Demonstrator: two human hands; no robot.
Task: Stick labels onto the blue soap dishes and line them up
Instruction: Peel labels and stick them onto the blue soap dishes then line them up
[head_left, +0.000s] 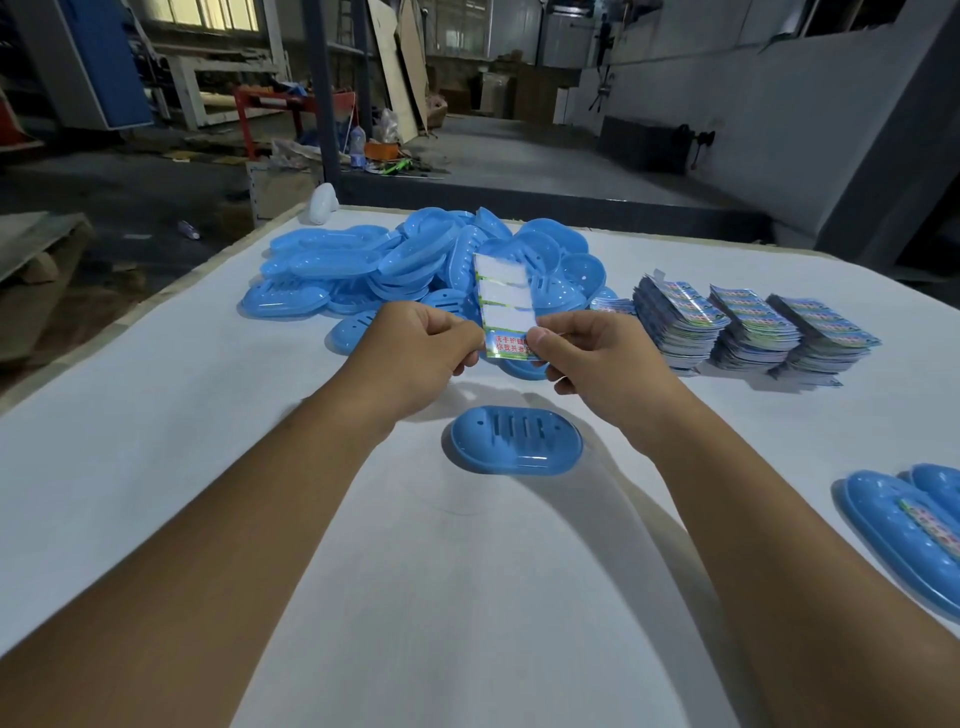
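Label strip (505, 306) pinched at its lower end by left hand (423, 358) and right hand (597, 358), long axis running up-frame, blue soap dish (516, 440) lying crosswise below centre

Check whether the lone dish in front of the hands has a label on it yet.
No, the lone dish shows only bare blue plastic and slots.

Label strip (505, 306) upright, one label left; single blue dish (515, 439) upside down below; dish pile (415, 265) behind.
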